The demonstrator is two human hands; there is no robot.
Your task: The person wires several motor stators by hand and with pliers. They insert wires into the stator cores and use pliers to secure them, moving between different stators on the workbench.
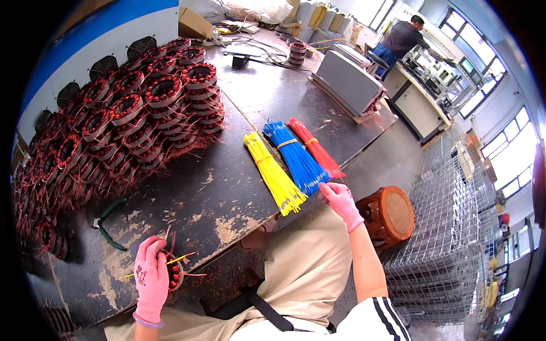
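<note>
My left hand (150, 277), in a pink glove, is closed around a small stator (177, 276) with red windings at the table's near edge. A yellow wire (183, 257) lies across this stator, and thin reddish leads stick out of it. My right hand (342, 206), also gloved in pink, pinches at the near end of a bundle of blue wires (296, 156). Whether one wire or several are between its fingertips is hidden. A yellow wire bundle (272, 173) lies to the left of the blue one and a red wire bundle (314, 146) to its right, each tied round.
Many stators (128, 108) are piled on the table's left side. Green-handled pliers (105, 221) lie in front of them. A grey metal box (348, 77) stands at the far right. Beside the table are a wooden drum stool (392, 216) and wire-mesh cages (438, 250). One person (401, 40) works at a distant machine.
</note>
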